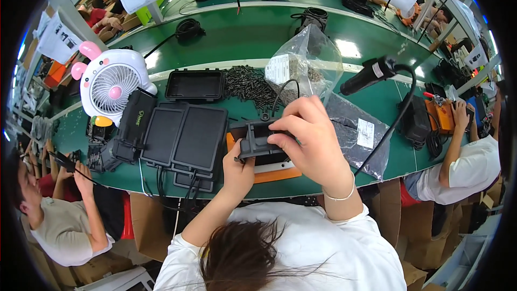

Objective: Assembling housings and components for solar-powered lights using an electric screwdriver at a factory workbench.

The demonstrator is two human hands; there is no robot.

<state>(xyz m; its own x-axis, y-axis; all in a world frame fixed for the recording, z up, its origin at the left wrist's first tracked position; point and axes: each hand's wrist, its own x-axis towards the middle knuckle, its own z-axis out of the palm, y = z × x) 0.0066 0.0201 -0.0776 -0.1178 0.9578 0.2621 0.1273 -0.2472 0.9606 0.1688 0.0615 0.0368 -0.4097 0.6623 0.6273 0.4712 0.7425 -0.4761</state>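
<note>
A black plastic housing [255,143] with a short black cable looping from its top sits in front of me, tilted. My left hand [238,175] grips its left end from below. Over its right side, my right hand [313,143] has thumb and forefinger pinched together at the edge; anything between those fingertips is hidden. Below the housing lies an orange-and-white curved part [277,175], partly covered. Just beyond my hands are a heap of small black screws [247,85] and a clear plastic bag [315,56] holding more small parts.
Flat black panels [200,132] with cables lie left, beside a black device [135,124] and a white-pink fan [114,90]. A black tray [194,84] stands behind. A corded electric screwdriver [366,76] hangs right, above a grey plastic bag [353,129]. Co-workers sit on both sides.
</note>
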